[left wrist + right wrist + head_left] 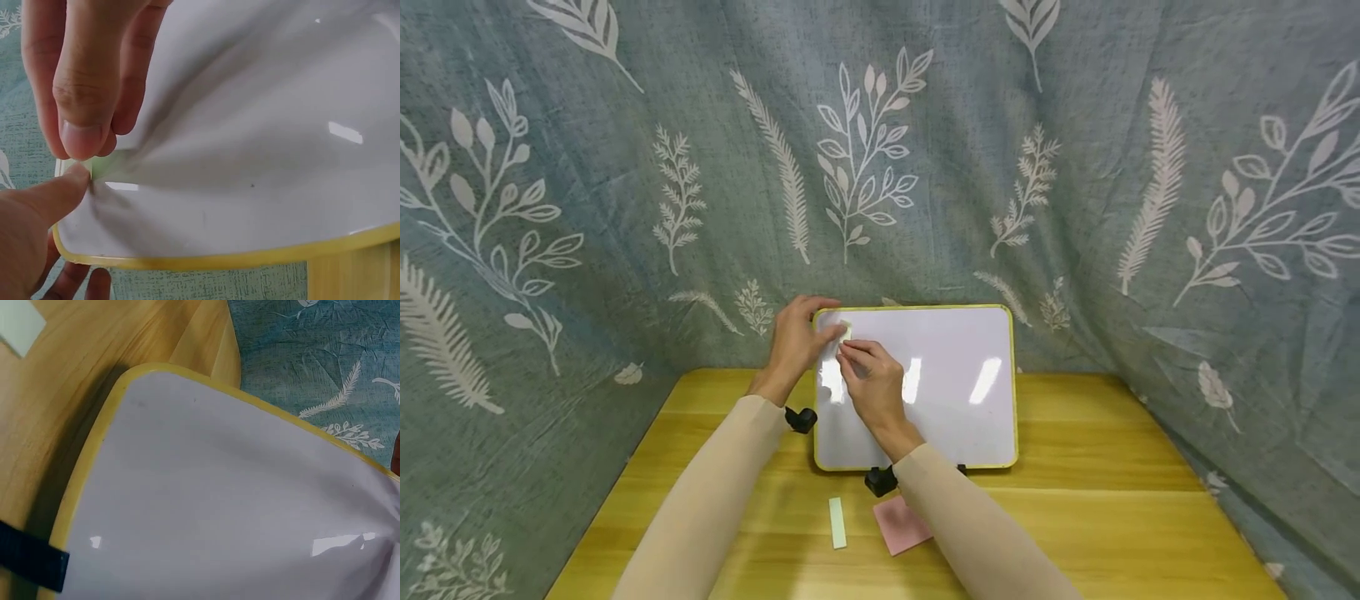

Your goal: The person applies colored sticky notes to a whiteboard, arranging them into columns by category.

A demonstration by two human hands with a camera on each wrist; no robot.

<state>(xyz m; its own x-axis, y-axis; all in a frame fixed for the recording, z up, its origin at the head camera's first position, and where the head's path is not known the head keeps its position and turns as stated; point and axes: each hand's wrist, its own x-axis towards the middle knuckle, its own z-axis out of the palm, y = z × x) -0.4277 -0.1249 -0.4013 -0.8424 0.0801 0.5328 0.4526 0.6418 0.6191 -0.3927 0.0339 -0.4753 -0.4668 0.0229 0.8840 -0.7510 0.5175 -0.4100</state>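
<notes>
A whiteboard (pixel 947 358) with a yellow rim stands upright on the wooden table. At its upper left corner my left hand (pixel 795 342) grips the edge, with fingers behind the board and the thumb in front. That thumb presses a pale green sticky strip (pixel 111 164) against the white surface. My right hand (pixel 877 385) is at the same spot, its thumb and fingertips pinching at the strip. In the left wrist view the right hand (pixel 94 75) covers part of the strip. The right wrist view shows the whiteboard (pixel 206 487) but not clearly either hand.
On the wooden table (pixel 1075 517) before the board lie another pale green strip (pixel 837 523) and a pink sticky note pad (pixel 898 525), partly under the right forearm. A black support (pixel 31 556) holds the board's lower edge. Behind hangs a leaf-patterned curtain (pixel 955 208).
</notes>
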